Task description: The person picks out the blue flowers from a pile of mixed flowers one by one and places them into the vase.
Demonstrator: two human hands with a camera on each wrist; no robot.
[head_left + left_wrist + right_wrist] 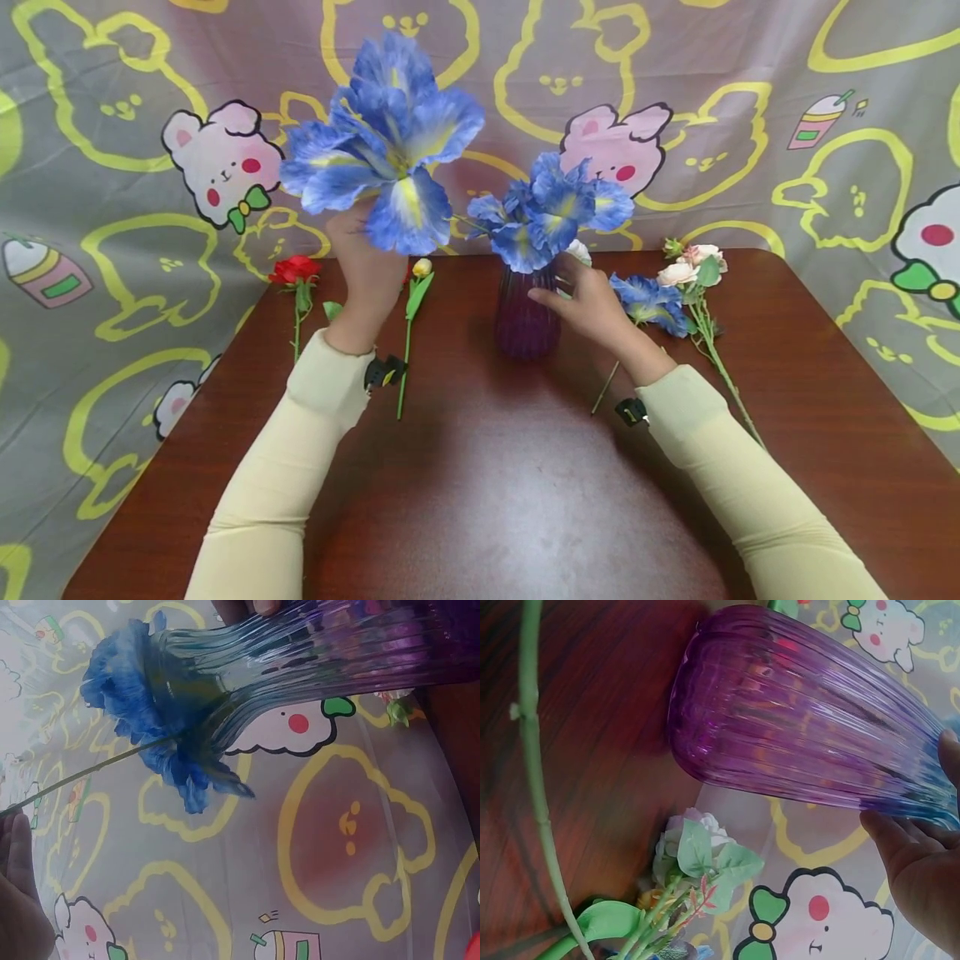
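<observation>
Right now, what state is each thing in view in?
Vase: upright, gripped near its mouth by the right hand.
Held blue flower: in the left hand, stem reaching toward the vase's mouth.
Second blue flower: blossom at the vase's mouth.
Loose blue flower: lying down.
Red rose: lying down.
Yellow tulip: lying down.
Pale flowers: lying down.

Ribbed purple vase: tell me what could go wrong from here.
The stem of the blue iris in the left hand slants toward the ribbed purple vase, so it might snag on the blue blooms at the top. Pushing it sideways could tip the vase, which the right hand holds near its neck. The right hand may also brush the loose blue iris on the table nearby.
</observation>
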